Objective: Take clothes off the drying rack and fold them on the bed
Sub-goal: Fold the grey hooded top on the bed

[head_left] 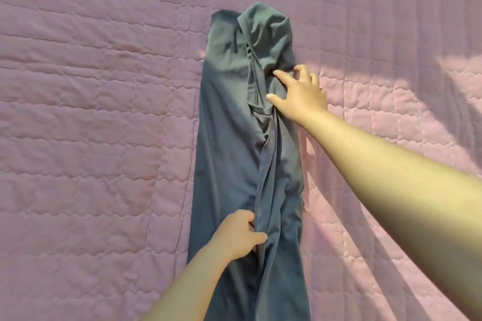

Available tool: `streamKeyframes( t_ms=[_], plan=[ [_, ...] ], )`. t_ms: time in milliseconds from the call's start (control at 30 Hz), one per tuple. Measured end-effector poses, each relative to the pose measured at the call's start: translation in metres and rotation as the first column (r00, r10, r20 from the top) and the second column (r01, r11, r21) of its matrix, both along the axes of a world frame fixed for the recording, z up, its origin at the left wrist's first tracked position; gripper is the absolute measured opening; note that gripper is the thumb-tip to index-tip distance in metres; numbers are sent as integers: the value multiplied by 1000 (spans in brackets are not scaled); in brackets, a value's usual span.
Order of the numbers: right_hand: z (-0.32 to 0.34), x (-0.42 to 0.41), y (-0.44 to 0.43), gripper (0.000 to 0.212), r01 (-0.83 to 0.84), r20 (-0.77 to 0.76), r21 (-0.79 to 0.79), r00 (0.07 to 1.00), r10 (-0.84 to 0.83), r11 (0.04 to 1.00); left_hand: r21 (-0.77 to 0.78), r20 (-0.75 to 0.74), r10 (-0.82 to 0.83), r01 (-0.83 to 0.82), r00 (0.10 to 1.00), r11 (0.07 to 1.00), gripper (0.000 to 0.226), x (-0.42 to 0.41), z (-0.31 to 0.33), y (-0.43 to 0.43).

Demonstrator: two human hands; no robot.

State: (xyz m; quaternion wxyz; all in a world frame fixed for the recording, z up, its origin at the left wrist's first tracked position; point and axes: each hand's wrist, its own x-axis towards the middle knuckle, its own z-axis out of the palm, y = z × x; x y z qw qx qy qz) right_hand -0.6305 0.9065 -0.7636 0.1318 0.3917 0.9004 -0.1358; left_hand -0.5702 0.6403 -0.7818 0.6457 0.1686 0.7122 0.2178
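Head view: the teal zip garment [229,138] lies on the pink quilt [78,112], off the rack and folded lengthwise into a strip. Near, the left hand [238,236] grips its centre fold. Farther, the right hand [300,88] presses it with spread fingers. Cross-folds probably remain.

Zip jacket [229,138]: thin teal-grey cloth, smooth, matt, soft creases, bunched toward 12 o'clock. Zipper [254,73]: same-coloured teeth, material unclear. Quilted bedspread [91,112]: pink cloth, matt, puckered stitched blocks; sunlit toward 3 o'clock.
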Motion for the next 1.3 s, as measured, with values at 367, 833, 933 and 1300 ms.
streamKeyframes(
  t_ms=[367,833,933,1300],
  plan=[
    [3,-9,20,92,-53,-100,-50,994,47,997,20,39,19,-20,999,1000,18,6,2,-8],
    [-14,-17,-25,63,-178,248,97,957,150,979,-93,245,-136,163,960,982,27,17,-4,-21],
    [-14,10,-55,62,-205,-62,88,976,211,975,-95,287,-82,114,954,989,28,26,-6,-30],
    [-30,223,-211,55,-251,-82,-88,966,244,964,-63,235,242,-234,942,970,28,76,13,-83]
  ],
)
